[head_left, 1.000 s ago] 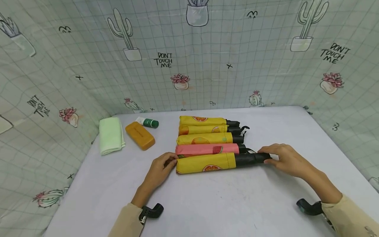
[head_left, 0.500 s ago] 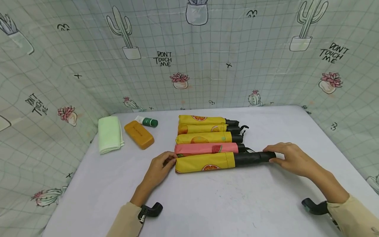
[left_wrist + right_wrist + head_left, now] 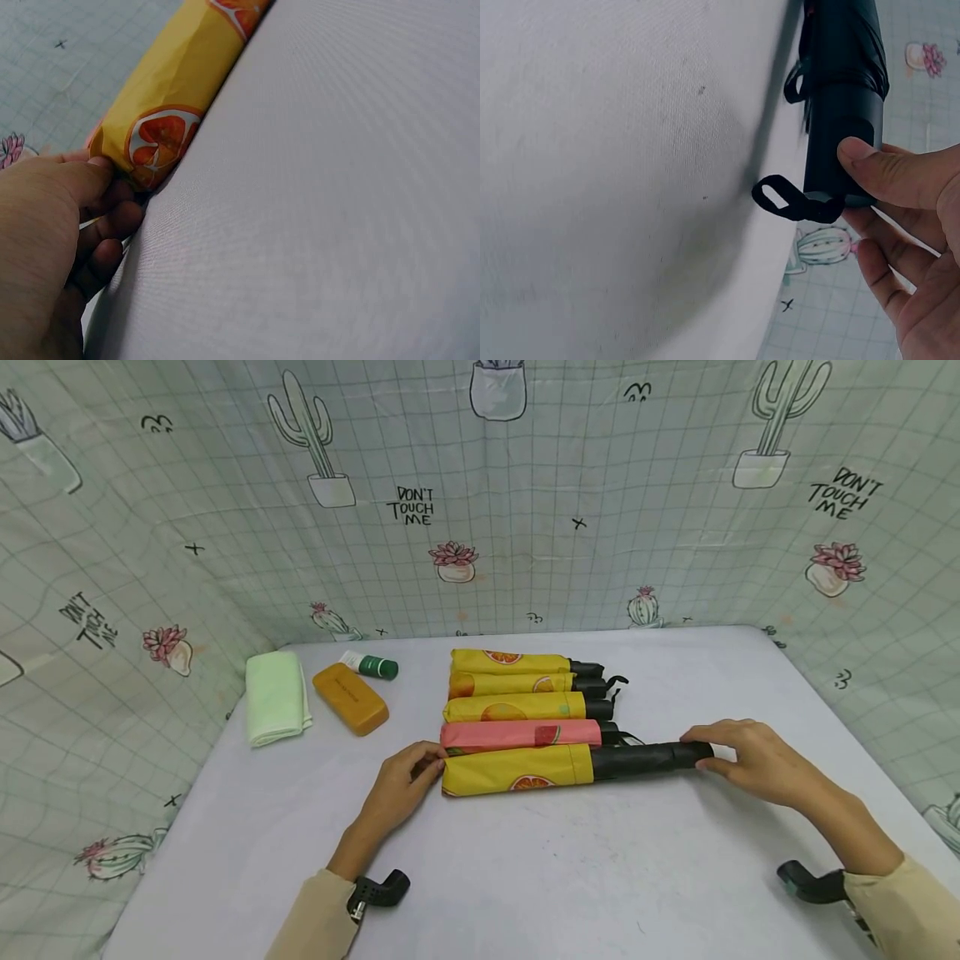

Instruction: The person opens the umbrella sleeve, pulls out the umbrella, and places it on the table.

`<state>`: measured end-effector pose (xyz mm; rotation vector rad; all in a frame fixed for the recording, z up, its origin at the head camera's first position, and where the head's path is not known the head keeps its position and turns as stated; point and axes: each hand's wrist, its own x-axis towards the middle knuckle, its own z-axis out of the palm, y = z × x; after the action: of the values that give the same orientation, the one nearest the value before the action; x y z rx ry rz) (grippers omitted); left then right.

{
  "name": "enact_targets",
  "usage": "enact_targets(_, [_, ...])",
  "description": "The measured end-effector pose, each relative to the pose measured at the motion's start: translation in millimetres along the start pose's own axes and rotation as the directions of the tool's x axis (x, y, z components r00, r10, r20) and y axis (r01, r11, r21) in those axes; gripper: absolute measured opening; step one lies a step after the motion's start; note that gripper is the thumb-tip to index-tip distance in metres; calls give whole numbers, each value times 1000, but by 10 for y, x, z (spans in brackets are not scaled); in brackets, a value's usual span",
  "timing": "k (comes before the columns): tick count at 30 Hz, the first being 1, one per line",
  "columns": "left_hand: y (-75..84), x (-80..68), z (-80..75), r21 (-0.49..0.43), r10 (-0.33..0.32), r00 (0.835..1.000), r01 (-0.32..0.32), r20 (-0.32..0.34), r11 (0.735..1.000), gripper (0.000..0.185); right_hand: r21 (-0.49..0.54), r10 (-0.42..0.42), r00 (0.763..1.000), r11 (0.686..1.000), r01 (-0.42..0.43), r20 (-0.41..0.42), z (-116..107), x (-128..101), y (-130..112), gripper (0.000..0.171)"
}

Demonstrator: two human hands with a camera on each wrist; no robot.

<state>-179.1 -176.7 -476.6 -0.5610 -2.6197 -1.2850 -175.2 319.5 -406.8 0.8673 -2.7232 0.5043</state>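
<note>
A black folding umbrella (image 3: 637, 761) lies partly inside a yellow sleeve (image 3: 517, 771) printed with orange slices, nearest me in a row. My left hand (image 3: 402, 783) pinches the sleeve's left end; the left wrist view shows thumb and finger on its yellow cloth (image 3: 169, 82). At the other end, my right hand (image 3: 765, 764) grips the umbrella's handle tip between thumb and fingers. A black strap loop (image 3: 778, 196) hangs from that handle in the right wrist view. Just behind lies another umbrella in a pink sleeve (image 3: 510, 736) with a watermelon print.
Further back, several umbrellas in yellow sleeves (image 3: 510, 707) lie parallel. On the left are a folded pale green cloth (image 3: 276, 697), an orange-brown bar-shaped item (image 3: 350, 699) and a green-capped tube (image 3: 371, 665). A cactus-print curtain (image 3: 525, 485) borders the white table (image 3: 540, 877).
My right hand has moved to the right with the handle, and more of the black umbrella shows outside the yellow sleeve. My left hand keeps its pinch on the sleeve's end.
</note>
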Motion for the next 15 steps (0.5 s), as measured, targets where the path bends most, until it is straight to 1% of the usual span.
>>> enact_targets(9, [-4, 2, -2, 1, -5, 1000, 5, 11, 1000, 13, -44, -13, 1000, 999, 12, -25, -69, -60, 55, 43])
enact_targets(15, [9, 12, -10, -1, -17, 1000, 17, 19, 1000, 13, -53, 7, 1000, 999, -7, -7, -94, -105, 113, 44])
